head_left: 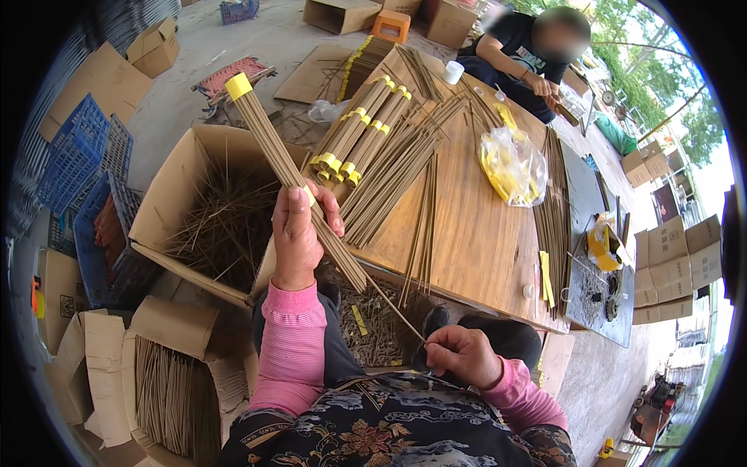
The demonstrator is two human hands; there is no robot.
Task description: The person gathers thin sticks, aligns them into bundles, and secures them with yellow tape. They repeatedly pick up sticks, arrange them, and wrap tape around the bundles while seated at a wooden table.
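Note:
My left hand [298, 237] is wrapped round a bundle of thin brown incense sticks [268, 136], held slanting above the table's near edge. A yellow band circles the bundle's far end, and another shows at my fingers. Lower right, my right hand [467, 356] pinches the end of a single incense stick [395, 311]. This stick runs up to the bundle's lower end; whether it is still inside, I cannot tell. Several yellow-banded bundles [354, 144] lie on the wooden table [467, 241] beyond my left hand, beside loose incense sticks [397, 179].
A cardboard box of tangled sticks [226, 214] stands left of my left arm; another box [175, 389] holds straight sticks. A plastic bag with yellow strips [512, 167] and a white cup [454, 72] are on the table. Across it, another person [517, 58] works. Blue crates [78, 156] stand left.

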